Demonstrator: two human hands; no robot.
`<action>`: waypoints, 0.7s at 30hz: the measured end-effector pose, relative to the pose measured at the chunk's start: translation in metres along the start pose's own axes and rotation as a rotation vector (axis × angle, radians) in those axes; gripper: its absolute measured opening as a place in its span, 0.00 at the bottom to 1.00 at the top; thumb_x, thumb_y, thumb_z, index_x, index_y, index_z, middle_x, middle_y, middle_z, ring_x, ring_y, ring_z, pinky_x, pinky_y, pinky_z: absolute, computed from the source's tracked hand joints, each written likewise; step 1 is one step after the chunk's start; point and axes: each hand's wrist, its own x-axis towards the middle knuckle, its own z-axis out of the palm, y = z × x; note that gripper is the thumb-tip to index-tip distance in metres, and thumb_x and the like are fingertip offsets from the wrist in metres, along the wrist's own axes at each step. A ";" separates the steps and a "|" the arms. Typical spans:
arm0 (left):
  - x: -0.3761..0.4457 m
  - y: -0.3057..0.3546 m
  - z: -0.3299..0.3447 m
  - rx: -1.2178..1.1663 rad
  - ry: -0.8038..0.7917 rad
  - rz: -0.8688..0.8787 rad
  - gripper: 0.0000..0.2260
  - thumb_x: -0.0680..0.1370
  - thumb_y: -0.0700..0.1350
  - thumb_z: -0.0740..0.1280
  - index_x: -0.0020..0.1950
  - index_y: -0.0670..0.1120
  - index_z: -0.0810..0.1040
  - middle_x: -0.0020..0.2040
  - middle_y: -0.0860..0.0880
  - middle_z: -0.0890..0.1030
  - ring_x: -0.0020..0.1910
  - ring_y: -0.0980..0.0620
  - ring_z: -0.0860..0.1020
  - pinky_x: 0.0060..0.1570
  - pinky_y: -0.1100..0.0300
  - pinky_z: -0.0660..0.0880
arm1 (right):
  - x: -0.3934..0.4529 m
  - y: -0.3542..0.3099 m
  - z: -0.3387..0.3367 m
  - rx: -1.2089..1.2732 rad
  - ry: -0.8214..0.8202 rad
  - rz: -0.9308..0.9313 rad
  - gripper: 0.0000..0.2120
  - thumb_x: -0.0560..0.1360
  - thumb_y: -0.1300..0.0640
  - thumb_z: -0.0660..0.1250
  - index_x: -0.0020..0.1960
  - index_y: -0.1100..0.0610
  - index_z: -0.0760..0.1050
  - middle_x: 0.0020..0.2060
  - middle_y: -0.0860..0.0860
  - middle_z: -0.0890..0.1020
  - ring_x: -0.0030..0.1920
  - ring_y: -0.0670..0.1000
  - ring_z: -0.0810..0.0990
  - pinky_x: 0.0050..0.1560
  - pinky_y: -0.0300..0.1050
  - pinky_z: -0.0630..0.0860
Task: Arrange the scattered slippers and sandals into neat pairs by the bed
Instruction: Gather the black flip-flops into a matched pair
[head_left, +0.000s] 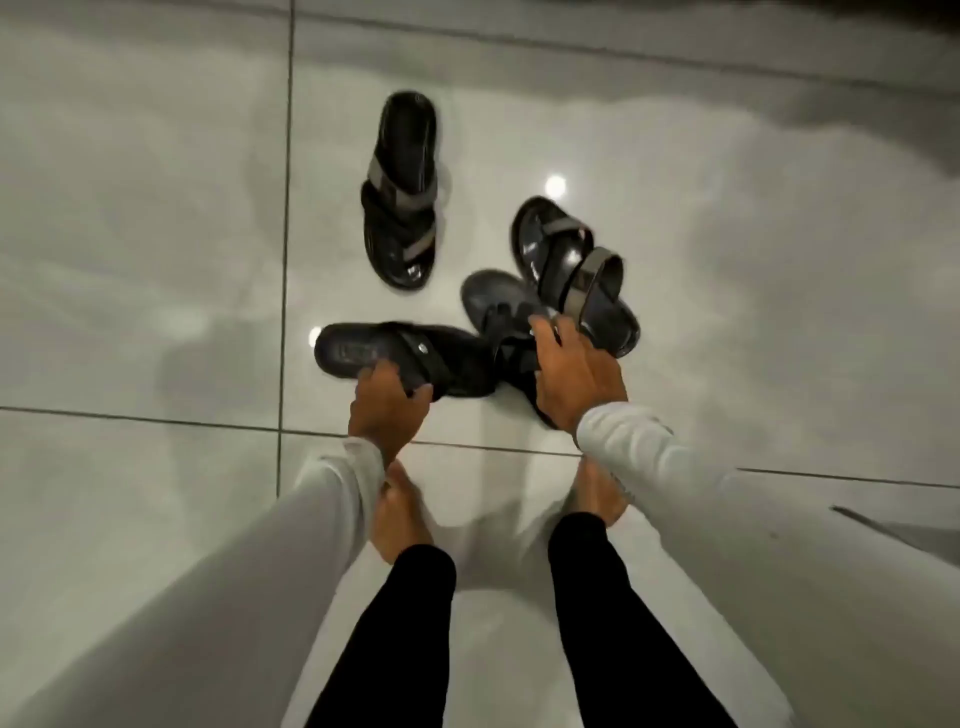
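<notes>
Several dark sandals lie on the glossy white tile floor. A black sandal with grey straps (402, 195) lies alone at upper centre, pointing toward me. Its match, a second grey-strapped sandal (571, 270), rests tilted on top of a plain black slipper (498, 317). My right hand (574, 371) grips that plain black slipper by its straps. Another plain black slipper (400, 358) lies sideways at the left, and my left hand (387, 410) is closed on its near edge. Both arms wear pale long sleeves.
My bare feet (400, 514) and black-trousered legs stand just below the hands. Dark grout lines (284, 260) cross the floor. A shadowed dark band, perhaps a bed edge (779, 31), runs along the top. Open tiles spread to the left and right.
</notes>
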 end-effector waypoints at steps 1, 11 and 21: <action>0.017 -0.004 0.014 -0.065 -0.041 -0.029 0.22 0.76 0.50 0.72 0.64 0.38 0.74 0.61 0.35 0.79 0.59 0.33 0.80 0.59 0.43 0.78 | 0.017 0.002 0.015 0.034 -0.025 -0.021 0.32 0.78 0.59 0.63 0.79 0.53 0.55 0.76 0.56 0.63 0.67 0.62 0.73 0.61 0.57 0.75; 0.086 -0.001 0.062 -0.441 -0.098 -0.138 0.13 0.81 0.40 0.66 0.61 0.45 0.65 0.67 0.36 0.73 0.55 0.29 0.81 0.43 0.39 0.84 | 0.097 0.013 0.065 -0.010 -0.033 -0.031 0.21 0.77 0.59 0.68 0.68 0.53 0.69 0.62 0.57 0.75 0.57 0.65 0.80 0.51 0.59 0.76; 0.067 -0.055 0.018 0.576 -0.034 0.336 0.14 0.83 0.45 0.60 0.69 0.45 0.70 0.58 0.40 0.81 0.51 0.36 0.82 0.49 0.48 0.78 | 0.081 0.006 0.067 -0.024 -0.069 0.031 0.18 0.79 0.57 0.66 0.68 0.55 0.68 0.63 0.58 0.74 0.57 0.65 0.81 0.51 0.58 0.76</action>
